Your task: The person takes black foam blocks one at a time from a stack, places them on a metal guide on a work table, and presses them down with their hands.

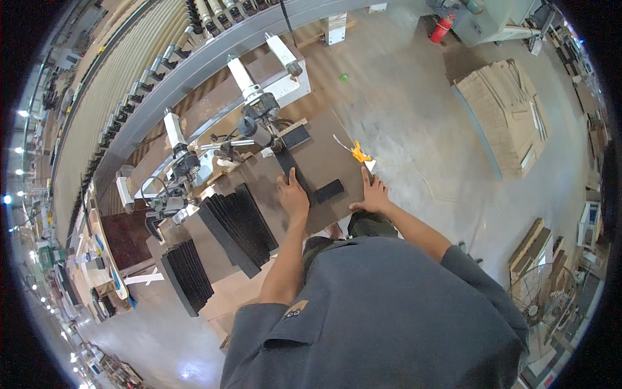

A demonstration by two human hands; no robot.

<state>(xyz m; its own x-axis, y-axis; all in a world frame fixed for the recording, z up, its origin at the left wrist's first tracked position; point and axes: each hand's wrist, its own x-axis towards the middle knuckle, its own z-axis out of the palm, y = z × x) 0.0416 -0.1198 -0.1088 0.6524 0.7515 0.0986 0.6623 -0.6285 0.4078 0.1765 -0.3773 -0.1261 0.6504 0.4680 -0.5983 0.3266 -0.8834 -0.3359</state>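
My left hand (293,198) rests against the left side of a long black strip (289,165), fingers stretched out. That strip lies flat on the brown worktable (335,155), its far end close to a clamp-like machine head (259,107). A short black block (329,190) lies to the right of the strip, and another short black piece (296,136) sits by the machine. At the table's right edge my right hand (374,194) is spread open, thumb pointing left. A yellow-handled tool (359,153) lies just beyond its fingertips.
To the left stand a large row of black strips (240,227) and a smaller row (188,275). A second machine head (184,162) is behind them. Beyond runs a roller conveyor (139,71). A cardboard stack (505,117), a red extinguisher (442,28) and a fan (547,295) are at right.
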